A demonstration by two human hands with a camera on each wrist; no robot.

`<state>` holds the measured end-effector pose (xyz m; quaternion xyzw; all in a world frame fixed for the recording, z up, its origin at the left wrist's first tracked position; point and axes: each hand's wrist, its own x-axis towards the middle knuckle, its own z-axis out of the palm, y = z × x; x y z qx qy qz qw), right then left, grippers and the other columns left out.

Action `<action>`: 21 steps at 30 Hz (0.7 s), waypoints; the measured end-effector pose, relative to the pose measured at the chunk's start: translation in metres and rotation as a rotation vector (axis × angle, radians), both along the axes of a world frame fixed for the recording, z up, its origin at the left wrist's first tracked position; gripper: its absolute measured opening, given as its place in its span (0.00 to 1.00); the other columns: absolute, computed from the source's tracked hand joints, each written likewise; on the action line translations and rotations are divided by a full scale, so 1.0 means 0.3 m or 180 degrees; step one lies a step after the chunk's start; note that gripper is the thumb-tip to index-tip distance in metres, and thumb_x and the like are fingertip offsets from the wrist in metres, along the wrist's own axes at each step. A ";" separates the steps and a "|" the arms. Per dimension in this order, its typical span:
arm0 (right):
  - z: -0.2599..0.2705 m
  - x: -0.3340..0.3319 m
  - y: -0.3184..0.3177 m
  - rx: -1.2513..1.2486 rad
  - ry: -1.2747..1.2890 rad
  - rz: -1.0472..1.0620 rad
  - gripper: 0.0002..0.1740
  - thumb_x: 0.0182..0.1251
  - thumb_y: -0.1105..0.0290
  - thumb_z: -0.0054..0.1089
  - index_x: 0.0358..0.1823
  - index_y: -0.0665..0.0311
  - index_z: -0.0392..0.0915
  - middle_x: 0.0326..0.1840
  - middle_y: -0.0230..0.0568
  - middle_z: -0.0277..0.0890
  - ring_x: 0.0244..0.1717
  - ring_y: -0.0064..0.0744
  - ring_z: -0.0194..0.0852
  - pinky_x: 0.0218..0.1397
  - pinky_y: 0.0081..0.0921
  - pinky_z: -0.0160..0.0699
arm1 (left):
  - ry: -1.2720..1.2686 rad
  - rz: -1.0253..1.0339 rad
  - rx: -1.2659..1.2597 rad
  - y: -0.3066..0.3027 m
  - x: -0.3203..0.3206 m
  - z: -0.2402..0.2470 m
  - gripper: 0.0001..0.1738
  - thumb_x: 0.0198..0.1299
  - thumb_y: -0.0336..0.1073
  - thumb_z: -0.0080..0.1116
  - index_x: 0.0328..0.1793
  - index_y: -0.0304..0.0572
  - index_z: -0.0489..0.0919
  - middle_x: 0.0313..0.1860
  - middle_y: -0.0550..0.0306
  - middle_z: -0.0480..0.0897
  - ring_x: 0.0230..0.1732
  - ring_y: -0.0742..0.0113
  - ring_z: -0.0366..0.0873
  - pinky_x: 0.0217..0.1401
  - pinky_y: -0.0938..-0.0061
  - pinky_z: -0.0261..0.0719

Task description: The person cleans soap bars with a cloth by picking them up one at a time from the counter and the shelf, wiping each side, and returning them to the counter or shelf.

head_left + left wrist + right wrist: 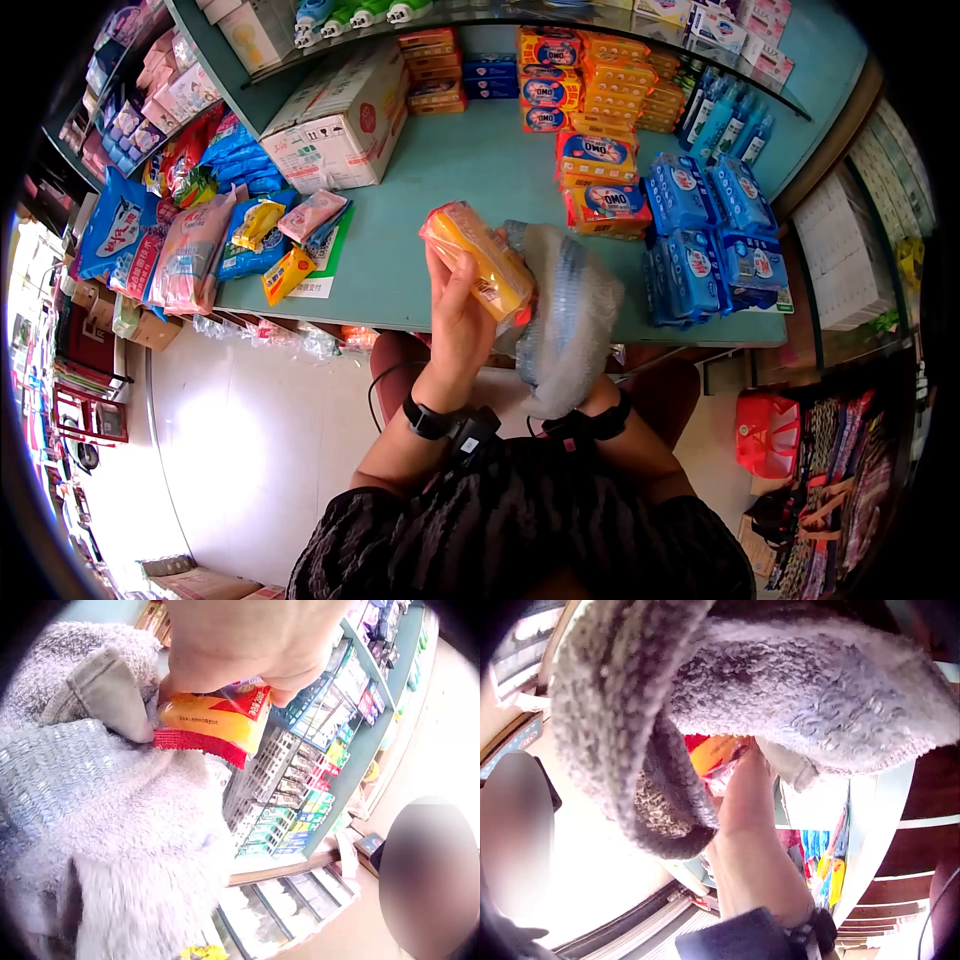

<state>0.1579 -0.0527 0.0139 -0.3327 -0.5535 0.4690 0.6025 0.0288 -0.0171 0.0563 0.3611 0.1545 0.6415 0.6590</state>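
My left hand [462,325] grips a clear-wrapped pack of yellow-orange soap [482,258], with the thumb along its near side. In the left wrist view, the red crimped end of the soap pack [214,724] shows beneath the fingers. A fluffy grey-and-blue cleaning mitt [572,315] covers my right hand, and its fingers are hidden inside. The mitt's smooth grey thumb piece [112,694] reaches right up to the pack's end. In the right wrist view, the mitt's wide cuff [667,810] hangs loose, with the soap pack [712,754] behind it. Both hands are above the near edge of the counter.
The green counter [470,150] bears stacked OMO soap packs [605,205], blue packs [715,235], and blue bottles [725,125] on the right. A white carton [335,120] and bagged goods [200,245] stand left. A shelf edge [520,25] crosses the back.
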 end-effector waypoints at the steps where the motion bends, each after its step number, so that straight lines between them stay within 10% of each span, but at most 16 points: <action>1: -0.005 -0.008 0.006 0.0024 -0.0029 -0.0080 0.30 0.59 0.68 0.60 0.61 0.65 0.58 0.56 0.40 0.65 0.56 0.30 0.65 0.58 0.29 0.65 | -0.0021 0.0031 0.0041 -0.001 0.008 -0.005 0.35 0.63 0.43 0.50 0.72 0.50 0.47 0.65 0.52 0.60 0.63 0.57 0.62 0.62 0.61 0.67; 4: -0.034 -0.027 0.037 0.0115 -0.0065 -0.0338 0.31 0.58 0.69 0.61 0.61 0.65 0.58 0.56 0.40 0.65 0.55 0.30 0.65 0.57 0.29 0.66 | -0.0020 0.0131 0.0087 -0.023 0.055 0.013 0.43 0.57 0.27 0.57 0.73 0.49 0.43 0.64 0.54 0.61 0.63 0.63 0.62 0.63 0.64 0.64; 11: -0.028 -0.014 0.052 0.0238 -0.0043 -0.0429 0.32 0.55 0.70 0.63 0.60 0.64 0.59 0.55 0.39 0.66 0.54 0.29 0.66 0.56 0.28 0.67 | 0.1500 -0.0013 0.0456 -0.047 0.010 0.040 0.52 0.47 0.26 0.67 0.71 0.48 0.42 0.60 0.52 0.63 0.59 0.62 0.67 0.60 0.67 0.69; 15: -0.013 0.012 0.046 0.0287 -0.0112 -0.0383 0.32 0.53 0.70 0.64 0.59 0.64 0.59 0.54 0.38 0.66 0.53 0.28 0.67 0.55 0.27 0.68 | 0.3154 0.1082 0.1071 -0.082 -0.014 0.091 0.51 0.44 0.30 0.72 0.69 0.46 0.48 0.59 0.51 0.65 0.59 0.61 0.68 0.59 0.66 0.71; 21: -0.002 0.031 -0.006 0.0334 -0.0216 -0.0428 0.34 0.51 0.71 0.66 0.59 0.63 0.60 0.54 0.38 0.66 0.52 0.28 0.68 0.53 0.26 0.69 | 0.1218 0.0534 0.0182 -0.074 0.007 0.013 0.48 0.46 0.31 0.70 0.68 0.42 0.49 0.57 0.50 0.66 0.59 0.60 0.68 0.60 0.66 0.71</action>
